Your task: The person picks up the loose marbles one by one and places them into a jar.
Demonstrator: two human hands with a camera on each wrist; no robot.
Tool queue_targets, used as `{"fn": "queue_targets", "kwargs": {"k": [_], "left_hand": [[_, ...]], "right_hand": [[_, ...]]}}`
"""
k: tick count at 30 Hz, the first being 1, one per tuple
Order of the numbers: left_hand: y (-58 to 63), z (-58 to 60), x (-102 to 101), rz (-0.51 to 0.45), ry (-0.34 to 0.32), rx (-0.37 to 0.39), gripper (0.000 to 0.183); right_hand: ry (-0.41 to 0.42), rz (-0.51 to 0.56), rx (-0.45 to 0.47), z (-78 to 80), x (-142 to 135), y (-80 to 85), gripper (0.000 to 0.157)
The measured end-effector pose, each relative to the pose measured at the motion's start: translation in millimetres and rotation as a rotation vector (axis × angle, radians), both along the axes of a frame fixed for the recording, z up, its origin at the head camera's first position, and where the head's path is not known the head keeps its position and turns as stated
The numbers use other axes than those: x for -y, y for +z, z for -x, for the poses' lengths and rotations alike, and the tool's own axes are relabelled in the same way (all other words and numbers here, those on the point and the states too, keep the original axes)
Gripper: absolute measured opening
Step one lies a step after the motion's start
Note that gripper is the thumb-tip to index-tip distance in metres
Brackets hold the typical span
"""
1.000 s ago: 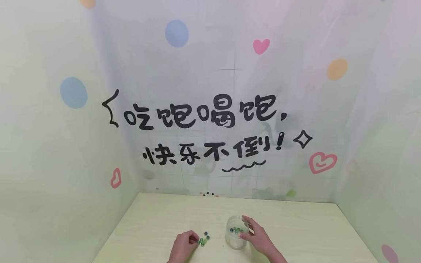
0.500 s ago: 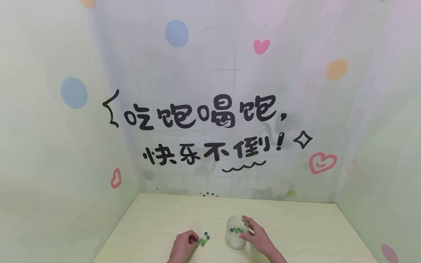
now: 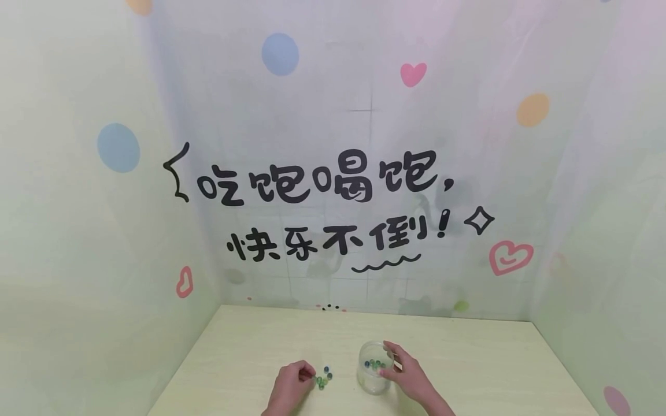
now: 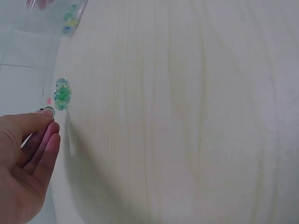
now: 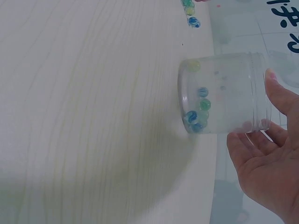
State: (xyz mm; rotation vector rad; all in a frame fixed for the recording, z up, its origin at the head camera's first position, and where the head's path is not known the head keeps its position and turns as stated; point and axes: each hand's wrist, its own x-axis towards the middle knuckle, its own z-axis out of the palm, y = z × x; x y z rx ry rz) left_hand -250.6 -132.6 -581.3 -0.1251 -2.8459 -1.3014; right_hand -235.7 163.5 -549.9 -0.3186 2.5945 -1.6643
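Note:
My left hand [image 3: 292,386] is beside a small cluster of glass marbles [image 3: 321,382] on the table. In the left wrist view its thumb and index finger pinch one clear marble [image 4: 49,111], close to the others. A clear plastic jar [image 3: 372,383] stands upright to the right, without a lid. Several blue, green and yellow marbles [image 5: 204,104] lie at its bottom. My right hand [image 3: 411,375] holds the jar near its rim, thumb on one side and fingers on the other.
The pale wood table [image 3: 250,335] ends at a printed backdrop [image 3: 312,115] behind, with more backdrop along both sides. Two dark blue marbles [image 3: 329,376] sit just beyond the cluster, between it and the jar.
My left hand has risen very slightly at the marble cluster. The right hand and the jar have stayed in place.

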Motion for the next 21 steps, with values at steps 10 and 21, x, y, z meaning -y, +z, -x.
{"fn": "queue_targets", "kwargs": {"k": [10, 21], "left_hand": [[10.9, 1.0, -3.5, -0.009, -0.011, -0.029, 0.013], [18.2, 0.8, -8.4, -0.036, -0.052, -0.074, 0.010]], "right_hand": [[0.017, 0.011, 0.007, 0.3, -2.5, 0.7, 0.069], [0.015, 0.011, 0.007, 1.4, -2.4, -1.9, 0.069]]}}
